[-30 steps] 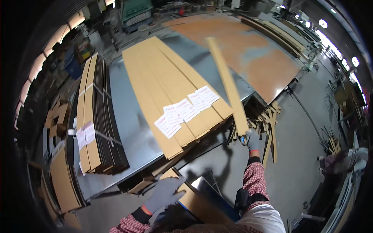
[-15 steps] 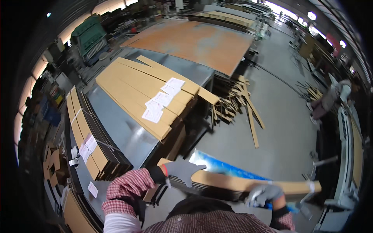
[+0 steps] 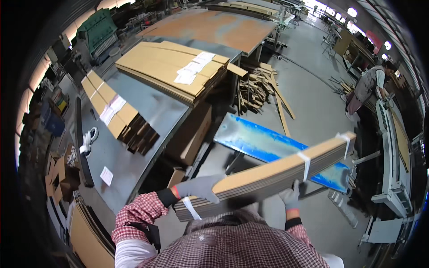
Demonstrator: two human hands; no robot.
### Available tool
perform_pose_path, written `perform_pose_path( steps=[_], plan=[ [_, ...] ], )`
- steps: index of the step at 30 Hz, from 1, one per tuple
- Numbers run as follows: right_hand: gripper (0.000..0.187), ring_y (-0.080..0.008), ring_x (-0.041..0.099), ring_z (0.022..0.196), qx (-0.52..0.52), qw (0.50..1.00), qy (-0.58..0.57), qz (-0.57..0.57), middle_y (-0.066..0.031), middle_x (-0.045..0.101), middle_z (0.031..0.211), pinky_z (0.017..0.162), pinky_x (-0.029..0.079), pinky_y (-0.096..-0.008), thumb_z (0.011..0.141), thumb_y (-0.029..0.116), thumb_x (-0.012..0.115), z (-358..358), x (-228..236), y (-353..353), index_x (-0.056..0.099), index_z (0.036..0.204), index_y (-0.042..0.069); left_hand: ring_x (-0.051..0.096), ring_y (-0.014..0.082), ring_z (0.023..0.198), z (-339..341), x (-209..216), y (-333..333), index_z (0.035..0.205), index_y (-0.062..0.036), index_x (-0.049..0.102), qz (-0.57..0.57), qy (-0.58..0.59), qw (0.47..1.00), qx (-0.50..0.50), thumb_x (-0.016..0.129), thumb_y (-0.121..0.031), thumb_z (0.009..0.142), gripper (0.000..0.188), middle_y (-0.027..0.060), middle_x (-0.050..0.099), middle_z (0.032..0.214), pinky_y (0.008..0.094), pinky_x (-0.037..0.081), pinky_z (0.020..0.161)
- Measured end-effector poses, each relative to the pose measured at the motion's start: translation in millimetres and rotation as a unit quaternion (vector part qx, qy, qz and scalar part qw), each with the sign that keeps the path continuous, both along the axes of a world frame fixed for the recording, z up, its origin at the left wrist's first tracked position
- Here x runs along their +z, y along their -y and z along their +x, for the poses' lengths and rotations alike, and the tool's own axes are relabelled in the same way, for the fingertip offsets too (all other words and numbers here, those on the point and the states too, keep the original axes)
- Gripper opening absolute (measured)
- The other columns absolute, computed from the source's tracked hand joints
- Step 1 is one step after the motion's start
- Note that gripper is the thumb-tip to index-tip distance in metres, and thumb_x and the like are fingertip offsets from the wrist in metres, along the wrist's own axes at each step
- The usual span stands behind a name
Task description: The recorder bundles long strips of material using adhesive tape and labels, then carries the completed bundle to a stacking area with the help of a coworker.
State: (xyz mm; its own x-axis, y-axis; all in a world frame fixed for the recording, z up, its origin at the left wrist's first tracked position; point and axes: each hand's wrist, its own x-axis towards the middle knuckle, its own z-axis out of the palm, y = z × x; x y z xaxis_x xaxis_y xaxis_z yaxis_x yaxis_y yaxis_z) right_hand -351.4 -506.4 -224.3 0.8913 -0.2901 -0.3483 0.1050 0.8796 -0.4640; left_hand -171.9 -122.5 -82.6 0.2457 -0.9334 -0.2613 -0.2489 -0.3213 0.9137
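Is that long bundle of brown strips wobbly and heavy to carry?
Probably fairly stiff: the bundle of strips spans between the left hand and right hand with little sag. Likely heavy, since both gloved hands carry it. The white straps probably stop the strips sliding apart.

2 stacks of boards (image 3: 172, 67) on the table (image 3: 152, 111) to the left, scrap wood pile (image 3: 259, 89) right of it on the floor.

Both hands (image 3: 201, 186) carry a strapped board bundle (image 3: 268, 175).
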Motion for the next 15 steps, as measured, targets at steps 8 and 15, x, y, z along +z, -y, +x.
perform_pose_path(
  steps=[8,15],
  plan=[
    [0.041,-0.0221,0.066,0.095,0.093,0.951,0.161,-0.249,-0.0069,0.068,0.106,0.082,0.055,-0.0351,0.078,0.009,0.069,86.4,109.7,-56.4,0.062,0.118,0.007,0.024,0.0286,0.144,-32.2,0.2,-72.2,0.151,-0.0003,0.023,-0.034,0.065,0.964,0.255,0.078,-0.042,0.075,0.103,0.0215,0.028,0.154,0.0358,0.018,0.118],
    [0.09,-0.0245,0.053,0.12,0.424,0.754,0.021,-0.502,-0.0152,0.053,0.134,0.103,0.043,-0.0359,0.067,0.015,0.087,54.0,12.2,-181.7,0.039,0.14,-0.004,0.04,0.0202,0.134,-45.4,-67.0,-40.0,0.148,-0.0012,0.032,-0.177,-0.12,0.854,0.474,0.035,-0.032,0.106,0.052,0.0082,0.04,0.149,0.034,0.028,0.115]
  ],
)
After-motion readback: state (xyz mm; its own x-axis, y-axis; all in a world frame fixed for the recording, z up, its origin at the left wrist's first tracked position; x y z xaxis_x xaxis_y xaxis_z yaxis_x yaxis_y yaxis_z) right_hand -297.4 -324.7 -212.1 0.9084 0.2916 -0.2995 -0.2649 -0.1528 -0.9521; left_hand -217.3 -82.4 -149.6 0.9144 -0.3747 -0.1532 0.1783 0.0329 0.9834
